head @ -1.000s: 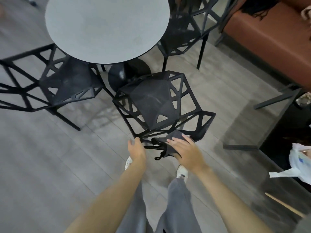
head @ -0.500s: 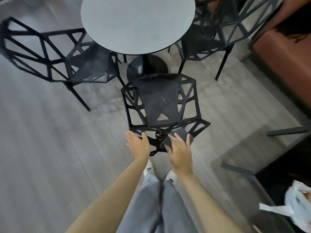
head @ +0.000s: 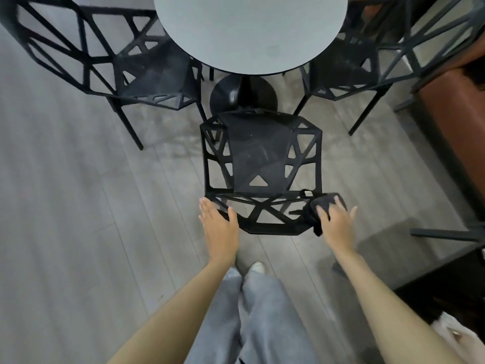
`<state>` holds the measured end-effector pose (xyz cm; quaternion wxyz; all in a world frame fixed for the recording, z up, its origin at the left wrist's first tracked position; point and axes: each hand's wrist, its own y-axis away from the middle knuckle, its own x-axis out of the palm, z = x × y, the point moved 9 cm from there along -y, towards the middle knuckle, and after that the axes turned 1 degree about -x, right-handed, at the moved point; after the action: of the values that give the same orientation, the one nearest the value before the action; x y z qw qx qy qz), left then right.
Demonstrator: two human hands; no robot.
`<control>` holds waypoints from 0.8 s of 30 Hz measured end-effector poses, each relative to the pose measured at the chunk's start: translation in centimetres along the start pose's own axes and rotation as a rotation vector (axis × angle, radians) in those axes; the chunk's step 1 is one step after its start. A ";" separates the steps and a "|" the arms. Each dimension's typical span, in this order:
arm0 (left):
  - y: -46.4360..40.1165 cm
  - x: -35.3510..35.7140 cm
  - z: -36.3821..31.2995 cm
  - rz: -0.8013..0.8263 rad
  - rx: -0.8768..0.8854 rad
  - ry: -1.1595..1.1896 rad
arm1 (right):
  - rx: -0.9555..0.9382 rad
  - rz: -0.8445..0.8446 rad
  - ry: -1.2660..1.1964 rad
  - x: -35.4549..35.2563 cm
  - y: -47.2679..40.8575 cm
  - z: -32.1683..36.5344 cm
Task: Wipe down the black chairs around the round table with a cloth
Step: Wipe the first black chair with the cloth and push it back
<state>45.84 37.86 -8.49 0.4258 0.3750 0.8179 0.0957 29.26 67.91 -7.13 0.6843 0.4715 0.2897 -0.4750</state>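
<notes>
Person stands behind the near chair (head: 262, 164), legs and shoes just short of its backrest. Left hand (head: 219, 224) lies on the backrest's left top corner, fingers straight, thumb hooked over the rail; likely steadies the chair so it does not slide under the wipe. Right hand (head: 336, 222) presses the cloth (head: 321, 206) flat onto the right top corner, fingers spread and straight, no pinch visible. Cloth is dark, bunched, one end hanging off the rail's outer edge, a loop or tag lying on the frame beside it.

Judged step: wiping the backrest top rail; seat and open lattice struts look not yet done, faint streaks show on the seat.

Room: bare floor (head: 78, 219) on the left gives free space to step round. Right is tighter, with dark furniture legs and a brown sofa (head: 451, 106) close by. The seat's front edge sits next to the pedestal of the tabletop (head: 249, 32). Two more chairs flank it, left chair (head: 147, 72) and right chair (head: 349, 72), both partly tucked under the tabletop's rim.
</notes>
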 end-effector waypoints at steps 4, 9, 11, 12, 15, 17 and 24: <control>0.2 0.7 -0.5 -0.035 0.001 -0.060 | -0.327 -0.046 0.032 2.0 5.6 6.6; 0.3 0.8 -0.8 -0.114 -0.052 -0.015 | -0.657 0.114 0.059 3.8 5.3 7.7; 0.3 1.0 -1.0 -0.148 -0.073 0.012 | -0.712 0.182 0.076 3.1 2.7 5.4; 0.5 1.0 -1.2 -0.167 -0.087 0.018 | -0.706 0.200 0.068 2.6 1.3 4.4; 0.8 0.9 -1.5 -0.213 -0.171 0.054 | -0.635 0.211 0.076 1.1 -2.9 2.0; 1.4 1.1 -1.9 -0.251 -0.198 0.075 | -0.565 0.376 0.090 1.6 -5.5 0.9; 2.7 4.1 -4.7 -0.459 -0.278 0.059 | -0.429 0.736 -0.040 4.8 -12.7 -1.9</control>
<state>42.23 43.36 -6.82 0.4600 0.1144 0.8725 0.1189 19.44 66.55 -16.62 0.8962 0.3812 0.1809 -0.1372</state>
